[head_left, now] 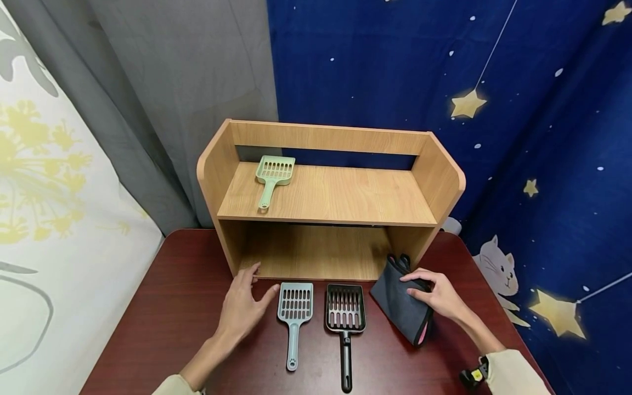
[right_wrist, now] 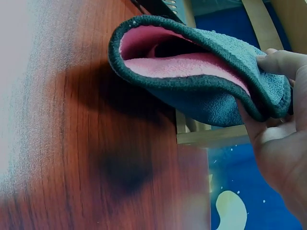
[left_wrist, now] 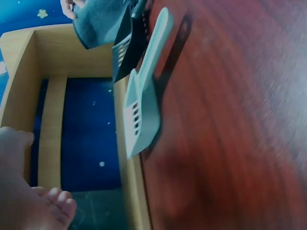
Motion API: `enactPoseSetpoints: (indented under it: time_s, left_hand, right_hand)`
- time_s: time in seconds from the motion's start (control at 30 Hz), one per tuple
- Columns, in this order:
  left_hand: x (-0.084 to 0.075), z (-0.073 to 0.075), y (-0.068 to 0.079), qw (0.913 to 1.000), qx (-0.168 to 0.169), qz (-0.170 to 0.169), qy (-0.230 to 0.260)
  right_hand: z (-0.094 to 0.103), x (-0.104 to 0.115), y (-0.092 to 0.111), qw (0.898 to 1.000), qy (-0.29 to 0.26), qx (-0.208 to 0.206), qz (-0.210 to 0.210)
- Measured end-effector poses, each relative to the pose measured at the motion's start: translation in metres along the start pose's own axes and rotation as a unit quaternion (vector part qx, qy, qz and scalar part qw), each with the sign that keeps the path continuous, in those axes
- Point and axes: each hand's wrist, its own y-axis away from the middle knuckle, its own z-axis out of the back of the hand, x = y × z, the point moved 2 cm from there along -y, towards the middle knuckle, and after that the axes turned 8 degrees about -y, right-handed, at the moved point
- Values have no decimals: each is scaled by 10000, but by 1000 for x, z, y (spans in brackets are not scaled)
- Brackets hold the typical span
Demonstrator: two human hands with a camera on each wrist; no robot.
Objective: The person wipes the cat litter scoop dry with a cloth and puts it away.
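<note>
In the head view my right hand (head_left: pixel 436 293) grips a folded grey cloth (head_left: pixel 402 299) with dark edging, at the right front of the shelf. The right wrist view shows the cloth's pink inner side (right_wrist: pixel 187 67), with thumb and fingers pinching one end. My left hand (head_left: pixel 242 304) holds nothing; its fingers are spread near the shelf's lower left front, thumb close to a blue-grey litter scoop (head_left: pixel 295 302). Right of that scoop lies a black litter scoop (head_left: pixel 345 323), handle toward me. A light green litter scoop (head_left: pixel 269 181) rests on the upper shelf at left.
A two-tier wooden shelf (head_left: pixel 326 195) stands at the back of the dark red table (head_left: pixel 163 312). Behind it hang a grey curtain (head_left: pixel 197 66) and a blue star-patterned curtain (head_left: pixel 375 66). A white patterned cloth (head_left: pixel 54 219) hangs at left. My right wrist wears a black band (head_left: pixel 474 376).
</note>
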Motion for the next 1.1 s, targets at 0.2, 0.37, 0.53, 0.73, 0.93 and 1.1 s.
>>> enactPoseSetpoints:
  time_s: [0.2,0.37,0.53,0.73,0.93,1.1]
  left_hand:
    - [-2,-23,16,9950,864,334,-366]
    - [-6,-42,26,9890,1309,471,-504]
    - [-9,-55,35,9853,1513,463,-646]
    - [-11,-66,43,9830,1551,402,-898]
    - [-12,-73,47,9835,1374,295,-1138]
    - [-11,-75,47,9827,1302,109,-1314]
  right_hand:
    - [1,-18,5,9999,98,-60,26]
    - [2,-24,7,9998,133,-87,-89]
    - [1,-10,6,9998,9,-64,-195]
    - [0,-3,6,9992,8,-54,-390]
    - [0,-2,7,9988,-85,-67,-471]
    - [-1,-2,8,9990,-28,-57,-450]
